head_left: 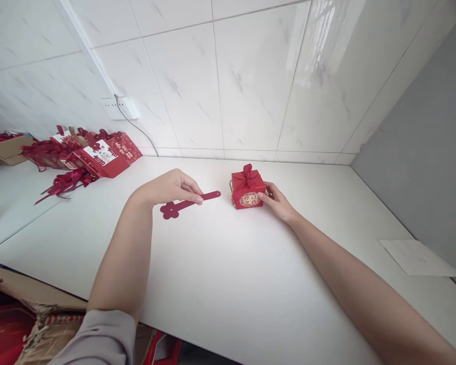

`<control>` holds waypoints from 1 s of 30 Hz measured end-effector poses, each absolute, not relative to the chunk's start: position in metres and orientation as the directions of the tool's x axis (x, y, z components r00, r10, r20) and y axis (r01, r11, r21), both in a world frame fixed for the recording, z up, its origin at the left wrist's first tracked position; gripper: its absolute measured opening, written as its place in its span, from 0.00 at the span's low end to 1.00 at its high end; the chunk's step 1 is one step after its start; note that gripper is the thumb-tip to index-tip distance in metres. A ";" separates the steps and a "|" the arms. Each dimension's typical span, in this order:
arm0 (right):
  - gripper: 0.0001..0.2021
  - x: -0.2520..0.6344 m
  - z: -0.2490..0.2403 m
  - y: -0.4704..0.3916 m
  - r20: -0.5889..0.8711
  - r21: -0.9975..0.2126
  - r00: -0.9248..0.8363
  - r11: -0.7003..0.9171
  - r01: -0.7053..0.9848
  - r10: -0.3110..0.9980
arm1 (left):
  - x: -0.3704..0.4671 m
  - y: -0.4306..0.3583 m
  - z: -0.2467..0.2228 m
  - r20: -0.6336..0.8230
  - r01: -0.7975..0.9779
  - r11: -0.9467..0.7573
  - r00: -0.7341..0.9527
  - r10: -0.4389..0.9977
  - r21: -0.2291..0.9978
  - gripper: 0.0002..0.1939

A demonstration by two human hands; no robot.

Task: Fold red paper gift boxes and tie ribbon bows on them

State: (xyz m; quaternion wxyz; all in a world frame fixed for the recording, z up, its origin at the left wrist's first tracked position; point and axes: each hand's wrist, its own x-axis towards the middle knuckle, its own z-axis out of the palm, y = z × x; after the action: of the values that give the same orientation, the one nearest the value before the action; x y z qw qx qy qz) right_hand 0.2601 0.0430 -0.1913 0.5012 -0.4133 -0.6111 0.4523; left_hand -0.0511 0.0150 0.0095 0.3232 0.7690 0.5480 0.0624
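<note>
My left hand pinches a flat dark-red strip between thumb and fingers. One end of the strip is flower-shaped with a small hole, and the other is rounded with a hole. To its right, a small red gift box stands upright on the white table. A red ribbon bow sits on its lid, and gold characters mark its front. My right hand grips the box's right side, thumb on the front and fingers partly hidden behind it.
Red printed boxes and a bundle of dark-red ribbons lie at the back left, near a cardboard box. A white sheet lies at the right. A torn carton stands below the front edge. A cable hangs from the wall socket.
</note>
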 end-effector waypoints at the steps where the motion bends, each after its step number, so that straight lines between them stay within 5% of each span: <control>1: 0.24 0.260 -0.191 0.043 0.238 -0.967 -0.157 0.248 0.049 0.958 | -0.052 0.017 0.008 -0.241 0.820 -0.189 0.366 0.899 0.540 0.13; 7: 0.23 0.259 -0.191 0.044 0.237 -0.968 -0.156 0.247 0.043 0.959 | -0.069 0.039 -0.016 -0.123 0.789 -0.013 0.112 0.986 0.614 0.11; 14: 0.24 0.260 -0.195 0.045 0.242 -0.968 -0.152 0.250 0.033 0.958 | -0.089 0.058 -0.036 0.176 0.801 -0.080 -0.032 0.984 0.593 0.12; 19: 0.24 0.260 -0.193 0.044 0.240 -0.968 -0.151 0.248 0.039 0.959 | -0.088 0.053 -0.029 -0.013 0.706 -0.191 0.273 0.962 0.682 0.12; 23: 0.24 0.260 -0.194 0.045 0.244 -0.967 -0.155 0.253 0.040 0.957 | -0.083 0.054 -0.029 -0.458 0.797 -0.083 0.425 0.781 0.598 0.11; 26: 0.24 0.260 -0.195 0.046 0.247 -0.966 -0.155 0.256 0.042 0.957 | -0.089 0.065 -0.042 -0.592 0.901 0.104 0.187 0.784 0.422 0.12; 30: 0.24 0.260 -0.195 0.046 0.247 -0.965 -0.152 0.256 0.047 0.957 | -0.114 0.087 -0.067 -0.362 0.890 0.338 -0.220 0.906 0.306 0.22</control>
State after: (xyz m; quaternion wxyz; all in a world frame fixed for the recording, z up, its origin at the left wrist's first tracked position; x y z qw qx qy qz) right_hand 0.2604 0.0458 -0.1948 0.5049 -0.4110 -0.6109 0.4504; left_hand -0.1142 0.0868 -0.0674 0.2439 0.5749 0.7808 0.0162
